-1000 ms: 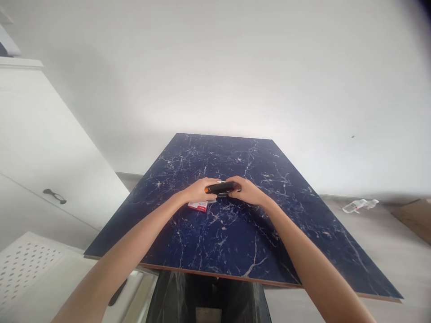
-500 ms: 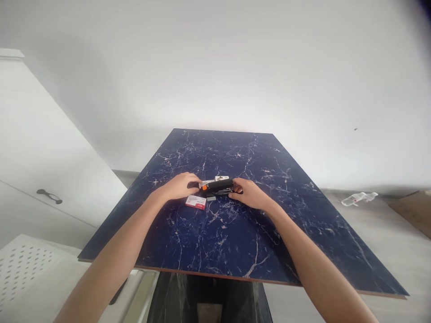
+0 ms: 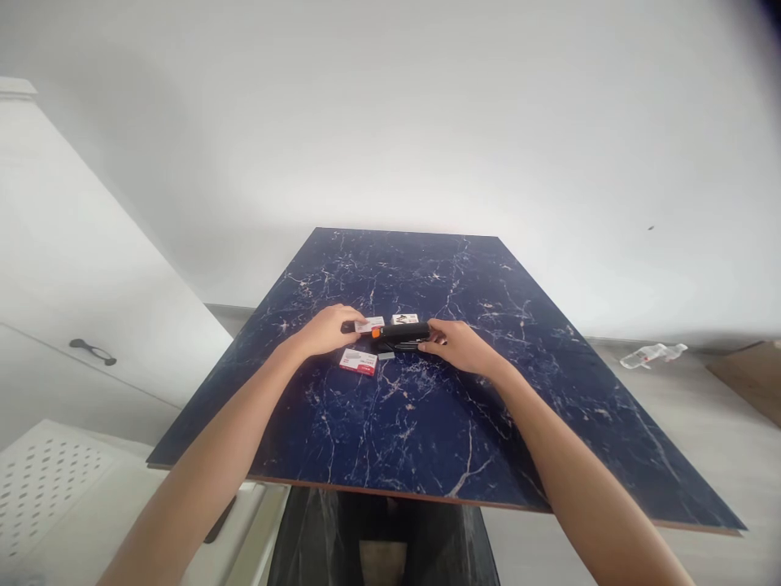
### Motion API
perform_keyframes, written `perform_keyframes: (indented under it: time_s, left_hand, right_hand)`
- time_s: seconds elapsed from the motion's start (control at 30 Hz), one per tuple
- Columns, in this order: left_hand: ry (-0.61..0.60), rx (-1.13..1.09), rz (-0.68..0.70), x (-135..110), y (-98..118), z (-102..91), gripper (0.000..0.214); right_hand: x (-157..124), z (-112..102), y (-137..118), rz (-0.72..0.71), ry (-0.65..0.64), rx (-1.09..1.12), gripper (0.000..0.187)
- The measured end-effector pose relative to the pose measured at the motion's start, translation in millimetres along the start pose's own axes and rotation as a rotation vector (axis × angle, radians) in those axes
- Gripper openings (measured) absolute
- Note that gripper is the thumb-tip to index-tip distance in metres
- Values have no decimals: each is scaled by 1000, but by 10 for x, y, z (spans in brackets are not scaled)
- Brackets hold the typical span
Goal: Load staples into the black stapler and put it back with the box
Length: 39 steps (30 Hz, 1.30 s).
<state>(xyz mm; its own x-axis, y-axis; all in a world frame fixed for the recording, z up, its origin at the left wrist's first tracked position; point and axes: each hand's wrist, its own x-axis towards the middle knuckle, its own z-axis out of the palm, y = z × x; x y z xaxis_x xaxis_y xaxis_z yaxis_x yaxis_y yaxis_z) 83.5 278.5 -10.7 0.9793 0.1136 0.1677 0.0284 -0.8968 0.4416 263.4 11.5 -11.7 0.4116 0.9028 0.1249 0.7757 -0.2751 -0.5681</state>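
Note:
A black stapler [image 3: 401, 332] with an orange front end lies across the middle of the dark blue marbled table [image 3: 427, 423]. My right hand [image 3: 460, 346] is closed on its right end. My left hand [image 3: 326, 330] sits just left of the stapler, fingers curled and pinching a small white box [image 3: 369, 325] by its left edge. A red and white staple box [image 3: 359, 361] lies on the table just in front of my left hand. Another small white box [image 3: 405, 318] rests behind the stapler. A short grey strip [image 3: 386, 356] lies under the stapler's front.
A white cabinet [image 3: 91, 309] with a dark handle [image 3: 91, 352] stands left of the table, and a white perforated surface [image 3: 42, 480] is at the lower left. A plastic bottle [image 3: 652, 354] lies on the floor at right, near a brown board [image 3: 750, 378].
My left hand has come off the stapler's orange end and shifted left onto the small white box. The stapler now rests lower, held only by my right hand.

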Motion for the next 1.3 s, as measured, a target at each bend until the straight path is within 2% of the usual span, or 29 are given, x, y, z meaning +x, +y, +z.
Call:
perform_keyframes:
  time_s: [0.13,0.2,0.3,0.4,0.5,0.57,0.63,0.73,0.9,1.0,1.13,1.23,1.3]
  left_hand:
    - [4,58,-2,-26,-62,-82,35]
    - [46,51,35,-36,13,-99,37]
    - [64,-12,66,-44,186,-57,42]
    - [10,-54,30,-36,292,50,51]
    - [-21,-71,30,-17,300,142,47]
    - [-33,-84,35,-7,287,159,44]
    - [-40,-91,16,-3,279,139,45]
    - [-76,-93,-40,-16,269,70,46]
    - [-157,-113,-141,-53,237,-49,53]
    - [-156,-116,-121,-63,220,-101,54]
    - [-123,-138,-77,-44,154,-110,46]
    - [-84,-160,-90,-19,87,-60,47]
    - [-76,-167,-92,-8,65,-26,47]
  right_hand:
    - [-51,-127,4,31,-18,-4,11]
    - [-99,-211,-52,40,42,-34,16]
    - [-175,-258,-214,0,123,-64,9]
    - [-200,-85,-391,-116,71,-80,14]
    - [-148,244,-490,-197,35,-154,25]
    - [-94,432,-509,-227,19,-191,32]
    - [-56,520,-506,-217,2,-217,30]
    - [-65,443,-483,-178,-46,-250,21]
    - [-181,68,-395,-110,-171,-277,18]
    - [-194,-65,-332,-24,-137,-234,13]
    - [-127,-30,-250,66,63,-97,16]
    - [-74,63,-166,59,76,78,28]
    - [-56,105,-111,49,62,168,28]
